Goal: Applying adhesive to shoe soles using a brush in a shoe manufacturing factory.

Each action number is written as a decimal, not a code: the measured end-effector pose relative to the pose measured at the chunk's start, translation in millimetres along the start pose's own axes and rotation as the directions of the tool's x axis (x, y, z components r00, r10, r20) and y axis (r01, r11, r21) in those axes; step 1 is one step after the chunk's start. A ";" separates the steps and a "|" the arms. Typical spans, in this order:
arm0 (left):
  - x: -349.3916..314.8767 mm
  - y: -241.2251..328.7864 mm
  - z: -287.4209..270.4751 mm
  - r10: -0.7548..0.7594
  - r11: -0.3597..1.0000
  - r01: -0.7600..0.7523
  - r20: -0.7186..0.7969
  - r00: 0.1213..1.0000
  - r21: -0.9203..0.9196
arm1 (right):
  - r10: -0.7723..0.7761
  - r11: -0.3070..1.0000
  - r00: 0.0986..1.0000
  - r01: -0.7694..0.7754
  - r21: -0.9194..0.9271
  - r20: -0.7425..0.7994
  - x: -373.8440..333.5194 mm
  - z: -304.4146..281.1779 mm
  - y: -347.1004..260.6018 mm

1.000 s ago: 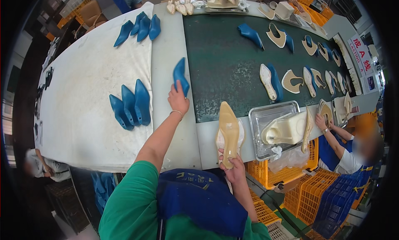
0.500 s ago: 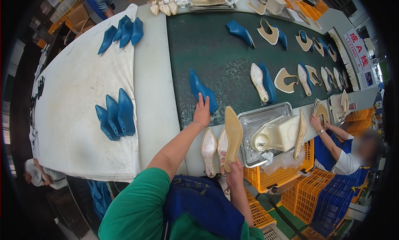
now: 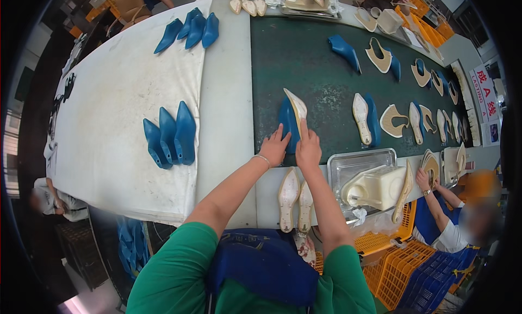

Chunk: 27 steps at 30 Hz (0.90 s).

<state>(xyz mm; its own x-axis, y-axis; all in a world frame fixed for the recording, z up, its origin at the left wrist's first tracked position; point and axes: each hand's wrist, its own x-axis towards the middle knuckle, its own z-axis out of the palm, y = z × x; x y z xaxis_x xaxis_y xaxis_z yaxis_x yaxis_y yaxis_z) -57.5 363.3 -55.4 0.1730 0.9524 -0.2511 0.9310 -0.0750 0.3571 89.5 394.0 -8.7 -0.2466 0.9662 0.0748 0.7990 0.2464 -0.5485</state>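
Note:
On the dark green belt [image 3: 329, 130] lies a blue shoe last [image 3: 289, 119], its pointed toe away from me. My left hand [image 3: 275, 146] grips the last's heel end from the left. In my right hand [image 3: 308, 146] is a pointed, pale insole [image 3: 297, 108], held along the right side of the last. The insole's near end is hidden under my right fingers. Just below my hands, two more pale insoles [image 3: 288, 199] rest side by side on the white table edge.
Several blue lasts [image 3: 185, 133] stand on a white cloth [image 3: 117, 123] to the left. Cut uppers [image 3: 394, 121] and last-and-insole pairs [image 3: 360, 118] line the belt rightward. A metal tray [image 3: 361, 157] with a cream container [image 3: 371, 187] sits near right. A co-worker's hands [image 3: 426, 181] hold uppers beyond it.
My right hand has carried the insole from the table edge up to the belt, beside the last. My left hand stays on the last. The whole view has shifted leftward.

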 end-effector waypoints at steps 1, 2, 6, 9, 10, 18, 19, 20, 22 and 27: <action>-13.3 -2.9 -5.5 0.036 0.998 -0.038 -0.051 0.998 -0.050 | -0.045 0.991 0.999 0.045 -0.129 0.004 8.3 9.5 1.5; -27.8 -6.9 -10.1 0.071 0.992 -0.081 -0.104 0.992 -0.097 | -0.088 0.963 0.996 0.088 -0.256 0.012 15.8 18.8 3.3; -122.4 -41.0 -3.6 0.072 0.946 -0.104 -0.112 0.991 -0.309 | -0.076 0.830 0.989 0.133 -0.542 0.126 35.0 61.0 8.6; -211.9 -63.2 5.5 0.003 0.919 -0.030 -0.068 0.998 -0.393 | -0.116 0.696 0.978 0.205 -0.688 0.174 34.3 86.1 8.2; -241.5 -69.7 6.1 -0.060 0.903 0.047 -0.017 0.998 -0.428 | -0.051 0.709 0.980 0.173 -0.683 0.195 31.7 89.7 1.5; -369.9 -121.4 8.3 -0.384 0.692 0.254 -0.048 0.922 -0.676 | 0.254 0.788 0.928 -0.034 -0.615 0.274 17.0 91.7 -29.6; -372.5 -131.4 9.8 -0.419 0.622 0.229 -0.071 0.905 -0.749 | 0.248 0.798 0.935 -0.049 -0.601 0.252 14.9 88.6 -28.3; -373.6 -142.9 8.1 -0.440 0.617 0.238 -0.079 0.895 -0.750 | 0.242 0.809 0.942 -0.063 -0.585 0.233 10.9 85.2 -34.8; -368.7 -171.1 -1.5 -0.482 0.715 0.183 -0.287 0.828 -0.675 | 0.214 0.792 0.953 -0.041 -0.609 0.213 2.2 86.2 -53.8; -336.3 -270.9 -19.0 -0.708 0.599 0.157 -0.428 0.561 -0.785 | -0.130 0.965 0.951 0.187 -0.186 0.279 -21.3 123.9 -151.3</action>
<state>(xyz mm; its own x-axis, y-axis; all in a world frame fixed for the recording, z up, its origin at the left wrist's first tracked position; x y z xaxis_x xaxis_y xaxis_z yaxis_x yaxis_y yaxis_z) -374.1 69.0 -50.6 -0.6997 0.7143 -0.0087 0.3324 0.3363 0.8811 -94.1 326.8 -30.4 -0.4918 0.8660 -0.0902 0.8269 0.4321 -0.3601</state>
